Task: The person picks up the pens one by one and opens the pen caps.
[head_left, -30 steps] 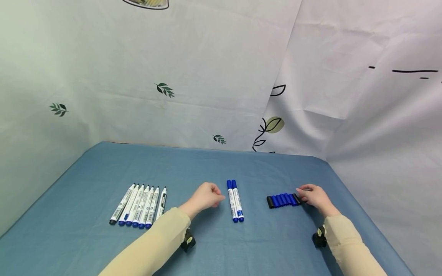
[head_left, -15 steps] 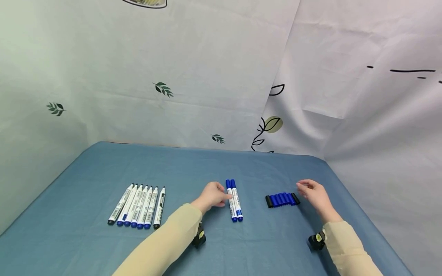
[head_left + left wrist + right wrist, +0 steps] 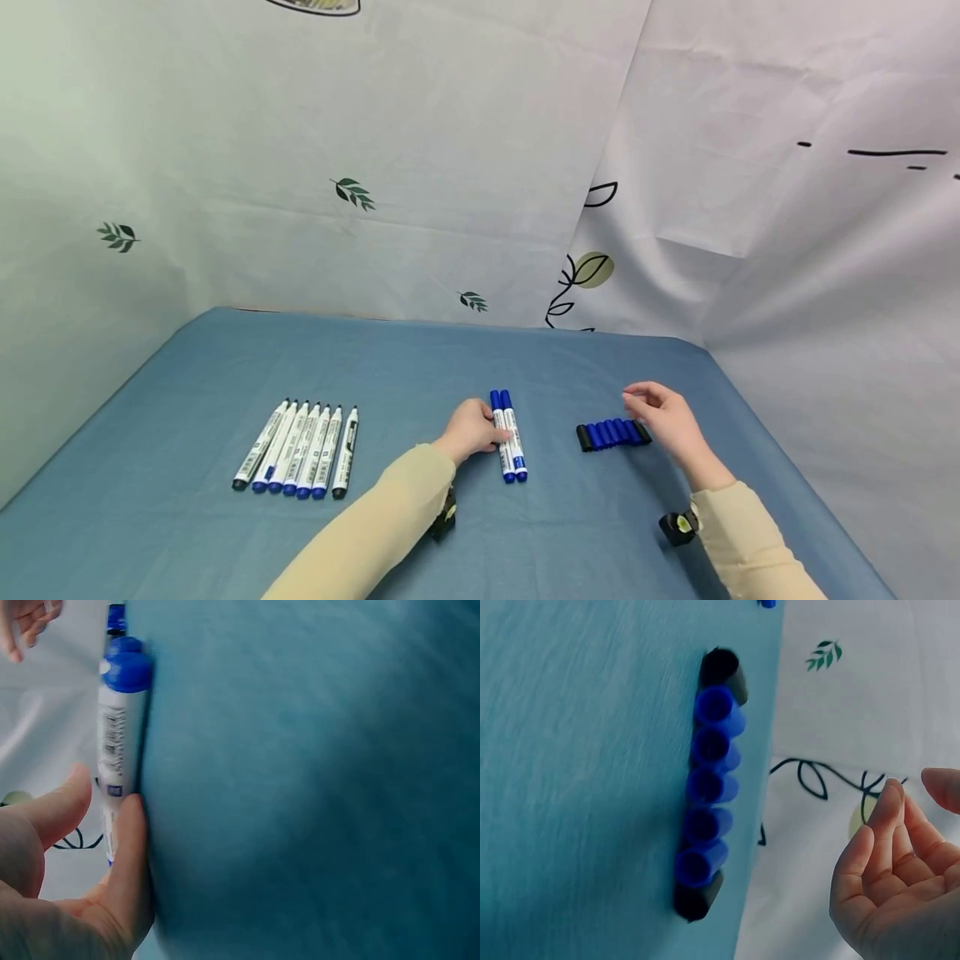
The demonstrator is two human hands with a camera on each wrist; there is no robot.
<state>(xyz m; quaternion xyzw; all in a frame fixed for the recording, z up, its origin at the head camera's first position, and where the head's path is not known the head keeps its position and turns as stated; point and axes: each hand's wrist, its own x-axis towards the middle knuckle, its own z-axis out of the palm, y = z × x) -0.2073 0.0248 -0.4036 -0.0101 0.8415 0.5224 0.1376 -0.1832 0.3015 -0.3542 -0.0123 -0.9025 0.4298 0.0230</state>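
Two white markers with blue caps, a left marker (image 3: 503,450) and a right marker (image 3: 516,442), lie side by side mid-table. My left hand (image 3: 471,429) is at the left one, thumb over its barrel in the head view. In the left wrist view the fingers (image 3: 129,840) lie along the marker's table side, while the thumb (image 3: 71,799) stands a small gap off the barrel. My right hand (image 3: 666,417) hovers with loosely bent fingers, holding nothing, by a row of loose marker caps (image 3: 615,433). The caps are blue in the middle, black at both ends.
Several uncapped white markers (image 3: 300,450) lie in a row on the left, tips pointing away, with blue or black ends nearest. A blue cloth covers the table (image 3: 420,358). A pale printed curtain (image 3: 450,167) hangs behind it.
My left hand has moved right, from beside the two capped markers to over the left one. The right hand has lifted off the caps' right end and drifted left.
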